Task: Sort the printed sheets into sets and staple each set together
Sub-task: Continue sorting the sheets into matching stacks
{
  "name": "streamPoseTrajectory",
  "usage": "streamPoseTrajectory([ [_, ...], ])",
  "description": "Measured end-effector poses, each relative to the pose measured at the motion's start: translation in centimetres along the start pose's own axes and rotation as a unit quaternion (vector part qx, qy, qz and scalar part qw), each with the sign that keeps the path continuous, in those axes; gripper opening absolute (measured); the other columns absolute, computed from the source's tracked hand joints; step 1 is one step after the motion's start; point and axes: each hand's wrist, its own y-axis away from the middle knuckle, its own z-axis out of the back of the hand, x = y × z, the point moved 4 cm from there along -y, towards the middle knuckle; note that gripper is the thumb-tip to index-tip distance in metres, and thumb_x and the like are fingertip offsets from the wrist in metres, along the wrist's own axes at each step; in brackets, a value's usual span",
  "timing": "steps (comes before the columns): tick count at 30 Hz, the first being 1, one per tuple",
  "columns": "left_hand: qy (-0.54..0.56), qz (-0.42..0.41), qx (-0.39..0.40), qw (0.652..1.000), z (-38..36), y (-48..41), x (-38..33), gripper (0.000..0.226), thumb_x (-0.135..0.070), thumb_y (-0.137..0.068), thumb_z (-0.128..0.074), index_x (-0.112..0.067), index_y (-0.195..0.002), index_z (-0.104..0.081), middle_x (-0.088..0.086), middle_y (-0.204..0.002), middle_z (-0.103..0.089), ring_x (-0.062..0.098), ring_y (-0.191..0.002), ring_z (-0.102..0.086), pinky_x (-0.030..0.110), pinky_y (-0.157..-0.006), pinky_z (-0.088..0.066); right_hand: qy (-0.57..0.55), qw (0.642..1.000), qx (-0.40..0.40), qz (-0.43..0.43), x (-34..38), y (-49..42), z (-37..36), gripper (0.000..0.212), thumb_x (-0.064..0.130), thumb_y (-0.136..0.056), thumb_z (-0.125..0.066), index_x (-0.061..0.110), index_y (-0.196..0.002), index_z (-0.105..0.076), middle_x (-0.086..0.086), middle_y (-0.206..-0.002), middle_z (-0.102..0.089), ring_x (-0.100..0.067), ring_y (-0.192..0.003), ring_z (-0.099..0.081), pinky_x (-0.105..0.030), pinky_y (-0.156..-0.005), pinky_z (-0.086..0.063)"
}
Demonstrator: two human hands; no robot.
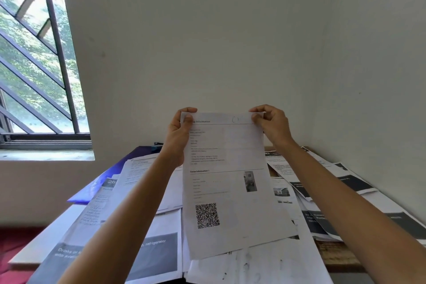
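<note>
Both hands are up holding one sheet (227, 182) in the air over the table (341, 258). The left hand (178, 132) pinches the top left corner and the right hand (272, 125) pinches the top right corner, so the page hangs down from the grip, printed side toward the camera (QR code near the bottom). Under it, loose sheets (147, 233) are strewn all over the tabletop.

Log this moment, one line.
left hand, right hand: pinch sheet top corners | QR code facing camera | table: printed sheets scattered
</note>
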Motion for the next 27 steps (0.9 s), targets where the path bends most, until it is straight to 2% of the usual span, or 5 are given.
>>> streamPoseTrajectory([
  [3, 0.000, -0.004, -0.002, 1.000, -0.1, -0.1, -0.3, 0.017, -0.028, -0.103, -0.041, -0.029, -0.098, -0.057, 0.007, -0.090, -0.059, 0.024, -0.075, -0.058, 0.033, -0.058, -0.057, 0.097, 0.991, -0.001, 0.096, 1.3, 0.2, -0.2, 0.016, 0.006, -0.089, -0.060, 0.015, -0.097, -0.071, 0.001, -0.097, -0.071, -0.009, -0.089, -0.061, -0.007, -0.076, -0.045],
  [11, -0.014, -0.047, 0.022, 0.999, -1.2, 0.1, -1.0, 0.016, -0.025, -0.103, -0.042, -0.025, -0.098, -0.057, 0.010, -0.092, -0.055, 0.027, -0.077, -0.056, 0.029, -0.058, -0.056, 0.267, 0.926, 0.056, 0.260, 2.2, 0.8, -2.8, 0.023, 0.017, -0.096, -0.052, 0.019, -0.114, -0.066, 0.003, -0.118, -0.067, -0.018, -0.128, -0.049, -0.045, -0.115, -0.003],
  [18, 0.014, -0.040, 0.024, 0.999, -0.8, -0.2, -1.3, 0.017, -0.023, -0.103, -0.042, -0.024, -0.100, -0.059, 0.005, -0.090, -0.057, 0.022, -0.073, -0.057, 0.030, -0.059, -0.057, 0.181, 0.970, 0.028, 0.158, 1.3, -1.3, -0.3, 0.010, 0.031, -0.087, -0.066, 0.024, -0.084, -0.073, 0.014, -0.084, -0.071, -0.008, -0.088, -0.065, -0.048, -0.099, -0.042],
  [22, 0.038, -0.024, 0.019, 0.999, -0.6, -0.8, -1.0, 0.018, -0.023, -0.102, -0.044, -0.025, -0.100, -0.061, 0.001, -0.088, -0.059, 0.018, -0.072, -0.060, 0.031, -0.060, -0.057, 0.097, 0.991, 0.046, 0.074, 1.0, -1.7, 0.7, 0.005, 0.018, -0.087, -0.068, 0.018, -0.089, -0.074, 0.002, -0.091, -0.072, 0.008, -0.081, -0.059, -0.006, -0.078, -0.045],
  [27, 0.050, 0.011, -0.010, 0.999, -0.9, -1.8, -0.6, 0.020, -0.022, -0.103, -0.045, -0.025, -0.096, -0.063, -0.002, -0.085, -0.060, 0.015, -0.070, -0.059, 0.031, -0.061, -0.057, -0.070, 0.993, 0.039, -0.090, -0.5, -2.4, 0.7, 0.003, 0.019, -0.087, -0.069, 0.019, -0.086, -0.073, 0.005, -0.087, -0.070, -0.007, -0.077, -0.062, -0.022, -0.063, -0.053],
])
